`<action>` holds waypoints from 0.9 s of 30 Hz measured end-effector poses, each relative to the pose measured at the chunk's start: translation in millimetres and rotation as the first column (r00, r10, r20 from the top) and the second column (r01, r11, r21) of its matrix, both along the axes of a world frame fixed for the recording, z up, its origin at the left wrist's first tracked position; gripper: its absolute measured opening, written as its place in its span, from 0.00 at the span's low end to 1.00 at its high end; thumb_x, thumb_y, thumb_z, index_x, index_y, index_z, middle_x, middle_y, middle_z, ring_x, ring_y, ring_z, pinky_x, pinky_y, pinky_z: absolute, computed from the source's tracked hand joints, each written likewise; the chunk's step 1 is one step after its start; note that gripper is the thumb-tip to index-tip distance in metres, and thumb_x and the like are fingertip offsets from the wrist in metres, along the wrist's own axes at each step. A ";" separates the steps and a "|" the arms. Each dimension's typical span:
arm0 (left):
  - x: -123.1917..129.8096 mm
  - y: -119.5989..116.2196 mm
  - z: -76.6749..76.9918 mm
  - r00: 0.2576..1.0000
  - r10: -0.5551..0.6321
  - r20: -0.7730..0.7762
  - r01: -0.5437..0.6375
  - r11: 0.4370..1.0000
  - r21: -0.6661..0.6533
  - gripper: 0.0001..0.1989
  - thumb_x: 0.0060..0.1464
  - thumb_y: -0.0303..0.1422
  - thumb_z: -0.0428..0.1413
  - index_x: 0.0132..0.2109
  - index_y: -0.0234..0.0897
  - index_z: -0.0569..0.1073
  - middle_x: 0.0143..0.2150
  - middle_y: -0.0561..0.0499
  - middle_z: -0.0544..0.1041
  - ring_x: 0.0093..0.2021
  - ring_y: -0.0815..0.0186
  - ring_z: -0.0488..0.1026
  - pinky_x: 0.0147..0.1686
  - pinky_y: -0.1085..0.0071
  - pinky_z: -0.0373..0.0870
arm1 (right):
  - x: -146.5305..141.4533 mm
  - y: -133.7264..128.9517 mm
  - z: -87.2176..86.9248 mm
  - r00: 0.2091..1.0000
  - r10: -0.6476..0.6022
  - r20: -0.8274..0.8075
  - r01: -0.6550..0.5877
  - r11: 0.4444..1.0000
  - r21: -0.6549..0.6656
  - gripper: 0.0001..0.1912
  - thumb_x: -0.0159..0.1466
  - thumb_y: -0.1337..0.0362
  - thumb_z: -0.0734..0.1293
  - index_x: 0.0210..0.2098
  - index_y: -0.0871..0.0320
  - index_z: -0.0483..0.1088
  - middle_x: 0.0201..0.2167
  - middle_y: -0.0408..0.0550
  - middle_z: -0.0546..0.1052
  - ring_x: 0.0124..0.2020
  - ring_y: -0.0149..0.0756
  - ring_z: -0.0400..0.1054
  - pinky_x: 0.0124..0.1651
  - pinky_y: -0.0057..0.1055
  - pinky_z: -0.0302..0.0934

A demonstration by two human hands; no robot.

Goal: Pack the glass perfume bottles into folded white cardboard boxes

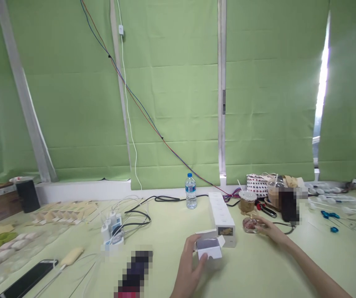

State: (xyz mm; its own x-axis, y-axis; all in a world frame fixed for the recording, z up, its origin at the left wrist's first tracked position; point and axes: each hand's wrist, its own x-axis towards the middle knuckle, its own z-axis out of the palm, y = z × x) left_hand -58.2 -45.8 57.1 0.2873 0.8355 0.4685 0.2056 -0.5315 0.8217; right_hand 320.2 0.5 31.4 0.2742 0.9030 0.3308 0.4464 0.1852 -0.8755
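- Grasping a small white carton (pixel 213 252) in the left hand's grip (pixel 190 265).
- Pinching a round glass jar (pixel 249 224) in the right hand's grip (pixel 270 231), at the carton's two o'clock.
- Apparently opened out already; flaps not yet closed, jar outside.
- Near white boxes (pixel 220 213) at one o'clock.

Left hand (pixel 191 261) grips, right hand (pixel 270 231) extends forward

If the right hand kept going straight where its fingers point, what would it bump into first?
The glass container, which the right hand seems to touch. Past it, probably the row of white boxes, though depth is unclear.
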 end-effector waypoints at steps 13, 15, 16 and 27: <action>15.2 -11.7 -36.8 0.953 0.299 -0.041 -0.236 0.823 0.517 0.18 0.53 0.30 0.56 0.52 0.44 0.68 0.62 0.42 0.63 0.68 0.44 0.46 0.63 0.37 0.40 | -33.2 -54.0 -28.7 0.996 0.088 0.004 -0.088 0.995 -0.050 0.18 0.55 0.52 0.67 0.41 0.56 0.76 0.40 0.49 0.81 0.43 0.52 0.73 0.50 0.44 0.63; 26.4 -13.0 -50.2 0.984 0.143 -0.102 -0.074 0.864 0.498 0.13 0.54 0.27 0.55 0.46 0.48 0.72 0.53 0.45 0.73 0.64 0.48 0.60 0.63 0.41 0.50 | -48.0 -72.8 -31.4 0.990 0.142 -0.001 -0.141 0.987 -0.073 0.17 0.57 0.55 0.66 0.42 0.55 0.76 0.42 0.48 0.81 0.45 0.50 0.73 0.50 0.43 0.64; 35.0 -13.6 -54.4 0.985 0.014 -0.175 0.071 0.879 0.471 0.12 0.54 0.28 0.55 0.44 0.49 0.74 0.51 0.46 0.76 0.60 0.50 0.65 0.62 0.45 0.56 | -56.0 -81.7 -32.0 0.984 0.175 -0.010 -0.175 0.981 -0.083 0.16 0.58 0.56 0.65 0.43 0.55 0.75 0.43 0.48 0.81 0.46 0.49 0.73 0.51 0.42 0.63; 121.4 -7.3 -33.9 0.926 -0.366 -0.096 0.335 0.910 -0.244 0.35 0.42 0.18 0.52 0.59 0.40 0.56 0.48 0.48 0.70 0.42 0.63 0.72 0.44 0.66 0.69 | -85.5 -114.7 -47.2 0.991 0.100 -0.090 -0.111 0.986 -0.128 0.23 0.51 0.65 0.66 0.47 0.55 0.73 0.47 0.48 0.79 0.48 0.43 0.72 0.51 0.31 0.65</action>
